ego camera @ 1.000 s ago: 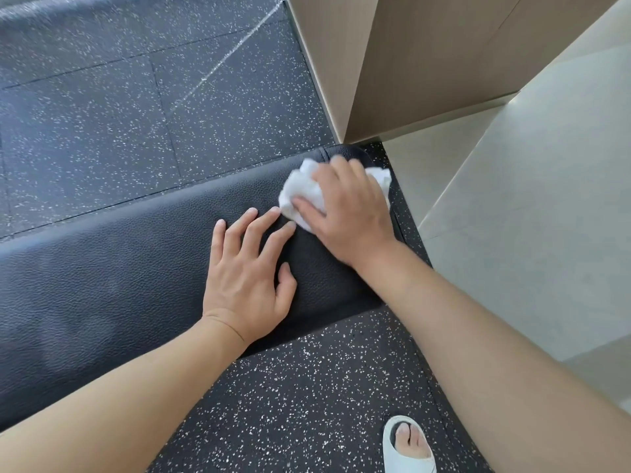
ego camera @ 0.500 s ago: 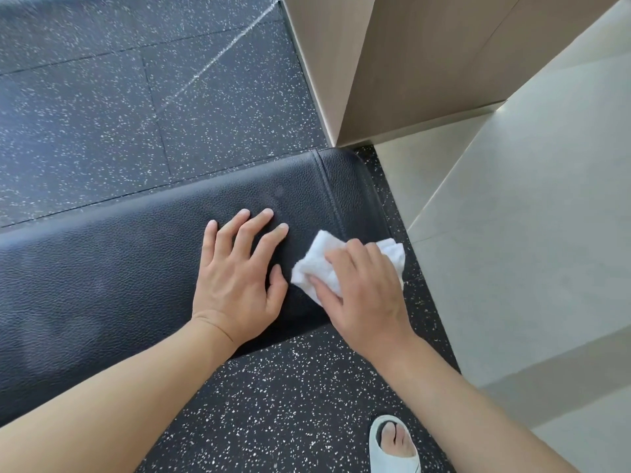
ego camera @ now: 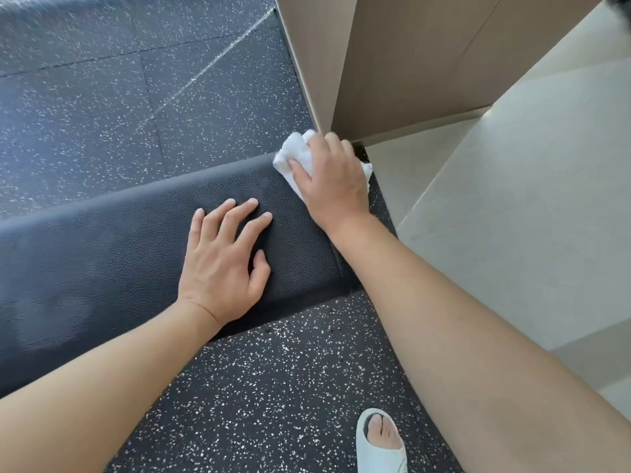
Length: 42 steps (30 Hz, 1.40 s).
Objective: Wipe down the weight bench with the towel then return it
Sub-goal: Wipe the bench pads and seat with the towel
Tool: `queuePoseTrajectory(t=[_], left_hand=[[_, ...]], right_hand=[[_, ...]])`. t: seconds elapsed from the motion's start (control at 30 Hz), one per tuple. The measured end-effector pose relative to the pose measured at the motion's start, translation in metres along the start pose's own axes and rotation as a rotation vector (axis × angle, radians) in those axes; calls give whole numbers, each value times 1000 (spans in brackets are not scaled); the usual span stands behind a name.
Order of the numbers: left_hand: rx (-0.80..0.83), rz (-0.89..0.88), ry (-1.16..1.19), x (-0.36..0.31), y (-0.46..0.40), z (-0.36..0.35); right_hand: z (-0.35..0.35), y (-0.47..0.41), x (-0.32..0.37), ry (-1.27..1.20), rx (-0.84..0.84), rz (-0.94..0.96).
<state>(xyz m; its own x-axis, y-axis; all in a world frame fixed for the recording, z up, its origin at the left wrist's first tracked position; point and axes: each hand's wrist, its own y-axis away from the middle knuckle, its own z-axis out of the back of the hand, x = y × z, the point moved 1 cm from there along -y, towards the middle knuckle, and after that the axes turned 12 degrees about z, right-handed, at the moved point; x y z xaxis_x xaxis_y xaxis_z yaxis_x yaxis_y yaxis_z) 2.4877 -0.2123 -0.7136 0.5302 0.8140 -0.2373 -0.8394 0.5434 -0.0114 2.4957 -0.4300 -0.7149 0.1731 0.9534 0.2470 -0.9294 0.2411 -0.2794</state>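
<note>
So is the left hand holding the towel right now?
No, the left hand lies flat with spread fingers on the bench, while the right hand presses the white towel.

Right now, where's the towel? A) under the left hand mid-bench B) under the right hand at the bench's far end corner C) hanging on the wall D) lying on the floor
B: the right hand presses the white towel onto the far end corner of the bench; the left hand lies flat and bare on the pad.

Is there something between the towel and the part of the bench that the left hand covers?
Yes: the left hand lies flat on the bench, beside the towel under the right hand.
</note>
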Motion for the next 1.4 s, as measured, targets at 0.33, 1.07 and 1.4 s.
queuePoseTrajectory(t=[0.33, 1.07, 1.4], left_hand=[[297, 101, -61, -22, -1, 48], [205, -54, 258, -7, 101, 468], [118, -74, 278, 3, 149, 579]], right_hand=[[98, 135, 21, -121, 308, -111], [436, 89, 266, -142, -161, -198], [523, 111, 335, -205, -215, -259]])
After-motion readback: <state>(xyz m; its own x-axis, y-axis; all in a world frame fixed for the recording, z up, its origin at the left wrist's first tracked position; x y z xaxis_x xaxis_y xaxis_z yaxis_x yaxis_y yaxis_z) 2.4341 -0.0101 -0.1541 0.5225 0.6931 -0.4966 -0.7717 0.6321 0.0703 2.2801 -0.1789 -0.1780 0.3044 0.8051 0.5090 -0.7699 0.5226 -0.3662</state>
